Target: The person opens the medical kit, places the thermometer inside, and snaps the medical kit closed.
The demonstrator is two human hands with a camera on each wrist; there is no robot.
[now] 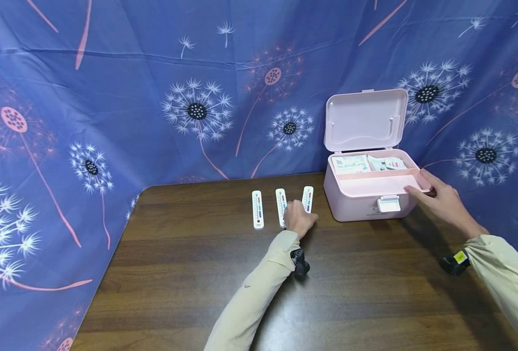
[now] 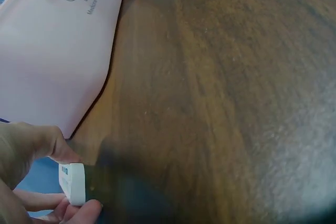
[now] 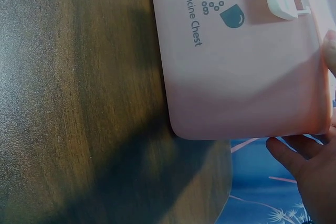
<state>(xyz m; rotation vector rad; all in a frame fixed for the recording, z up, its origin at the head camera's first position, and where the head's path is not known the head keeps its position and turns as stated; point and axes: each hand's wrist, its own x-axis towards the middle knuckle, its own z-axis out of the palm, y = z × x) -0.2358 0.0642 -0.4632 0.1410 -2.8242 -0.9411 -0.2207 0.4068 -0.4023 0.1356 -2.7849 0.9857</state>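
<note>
Thermometers, three, white: upright row on the brown table [image 1: 175, 273], left of the box. Left thermometer [image 1: 258, 209] and middle thermometer [image 1: 280, 197], lying flat; right thermometer [image 1: 308, 195], nearest the box, its near end pinched between thumb and fingers of the left hand [image 1: 299, 218].

Box [image 1: 348, 207], pink, marked "Medicine Chest"; lid [image 1: 366, 121] raised; packets [image 1: 352, 164] in the rear compartment. Right hand [image 1: 446, 201] grips its right rim, thumb over the edge, fingers outside.

Backdrop: blue cloth [image 1: 131, 107], dandelion print.
</note>
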